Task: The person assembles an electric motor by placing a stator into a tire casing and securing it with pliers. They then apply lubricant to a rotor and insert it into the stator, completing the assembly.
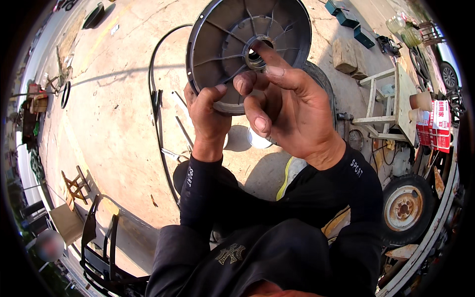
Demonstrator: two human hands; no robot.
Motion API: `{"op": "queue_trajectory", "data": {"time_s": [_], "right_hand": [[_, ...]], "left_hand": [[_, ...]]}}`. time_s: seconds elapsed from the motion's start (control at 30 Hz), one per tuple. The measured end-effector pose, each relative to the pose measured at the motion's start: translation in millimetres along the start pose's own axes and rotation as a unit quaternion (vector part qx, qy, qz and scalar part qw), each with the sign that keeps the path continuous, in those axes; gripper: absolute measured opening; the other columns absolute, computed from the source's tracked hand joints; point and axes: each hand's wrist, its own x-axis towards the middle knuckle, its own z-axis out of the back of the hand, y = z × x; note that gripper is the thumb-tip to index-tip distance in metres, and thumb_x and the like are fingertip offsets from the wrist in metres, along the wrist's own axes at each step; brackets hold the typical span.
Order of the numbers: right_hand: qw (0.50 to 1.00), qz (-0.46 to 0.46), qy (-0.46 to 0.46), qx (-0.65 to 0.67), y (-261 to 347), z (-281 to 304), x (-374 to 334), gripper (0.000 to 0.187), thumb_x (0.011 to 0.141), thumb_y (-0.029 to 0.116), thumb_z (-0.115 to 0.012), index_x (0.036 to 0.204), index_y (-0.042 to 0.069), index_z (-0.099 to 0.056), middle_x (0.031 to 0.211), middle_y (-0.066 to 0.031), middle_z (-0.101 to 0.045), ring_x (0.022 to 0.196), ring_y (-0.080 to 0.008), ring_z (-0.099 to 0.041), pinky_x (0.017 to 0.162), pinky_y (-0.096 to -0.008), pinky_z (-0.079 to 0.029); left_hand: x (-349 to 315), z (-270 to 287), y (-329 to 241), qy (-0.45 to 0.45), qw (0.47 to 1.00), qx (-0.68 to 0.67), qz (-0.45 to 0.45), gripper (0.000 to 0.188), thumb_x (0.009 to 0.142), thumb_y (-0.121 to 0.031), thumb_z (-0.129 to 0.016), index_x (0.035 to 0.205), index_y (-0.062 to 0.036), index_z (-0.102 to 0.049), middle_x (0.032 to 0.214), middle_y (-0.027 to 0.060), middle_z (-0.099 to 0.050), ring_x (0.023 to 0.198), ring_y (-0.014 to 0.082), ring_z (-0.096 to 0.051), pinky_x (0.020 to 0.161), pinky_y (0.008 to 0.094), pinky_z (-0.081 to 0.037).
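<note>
My left hand (pixel 208 116) grips the lower left rim of a round, dark grey metal hub cover (pixel 217 44), fingers behind it and thumb in front. The cover is held up with its ribbed inside facing me. In its middle sits a ring-shaped bearing (pixel 254 63). My right hand (pixel 297 109) is in front of the cover, palm toward me. Its index finger reaches into the bearing's hole, and the other fingers are loosely bent and apart. Whether they touch the cover I cannot tell.
A black tyre (pixel 321 79) shows behind the cover. Metal rods (pixel 184 132), a pair of pliers (pixel 173 155) and a black hose (pixel 152 74) lie on the concrete. At right stand a pale wooden stool (pixel 405 106), wooden blocks (pixel 344 55) and a rusty-rimmed wheel (pixel 404 208).
</note>
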Motion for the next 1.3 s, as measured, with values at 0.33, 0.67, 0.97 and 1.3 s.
{"op": "queue_trajectory", "data": {"time_s": [0.33, 0.67, 0.97, 1.3], "right_hand": [[-0.049, 0.219, 0.003, -0.975, 49, 44, -7, 0.090, 0.089, 0.009, -0.067, 0.164, 0.039, -0.029, 0.066, -0.0047, -0.050, 0.055, -0.0173, -0.059, 0.049, -0.0326, -0.049], [0.638, -0.024, 0.018, -0.769, 13, 36, -11, 0.095, 0.093, 0.010, -0.065, 0.168, 0.026, -0.011, 0.074, -0.0142, -0.067, 0.063, -0.0232, -0.068, 0.065, -0.0307, -0.054], [0.500, -0.110, 0.189, -0.838, -47, 97, 2, 0.078, 0.095, 0.014, -0.064, 0.164, 0.010, -0.027, 0.086, -0.0164, -0.068, 0.069, -0.0307, -0.067, 0.069, -0.0425, -0.055], [0.308, -0.031, 0.256, -0.916, -237, 190, 51, 0.057, 0.096, 0.013, -0.053, 0.153, 0.015, -0.050, 0.078, -0.0061, -0.074, 0.065, -0.0259, -0.073, 0.056, -0.0417, -0.056]], "left_hand": [[1, 12, 0, -0.071, 0.994, -0.063, -0.046, 0.045, 0.076, -0.004, -0.057, 0.119, 0.0083, -0.060, 0.115, 0.0216, -0.069, 0.101, 0.0301, -0.072, 0.090, 0.0389, -0.062], [0, -5, -11, -0.045, 0.996, -0.049, -0.060, 0.039, 0.076, -0.001, -0.060, 0.113, 0.0101, -0.066, 0.101, 0.0140, -0.072, 0.087, 0.0199, -0.071, 0.082, 0.0309, -0.058], [14, 52, -47, -0.258, 0.922, 0.060, -0.282, 0.019, 0.088, -0.010, -0.050, 0.097, 0.0021, -0.063, 0.096, 0.0136, -0.068, 0.089, 0.0243, -0.069, 0.083, 0.0356, -0.056], [20, 116, -68, -0.268, 0.916, -0.175, -0.243, 0.024, 0.089, -0.014, -0.048, 0.101, 0.0031, -0.059, 0.106, 0.0181, -0.068, 0.103, 0.0297, -0.066, 0.094, 0.0426, -0.055]]}}
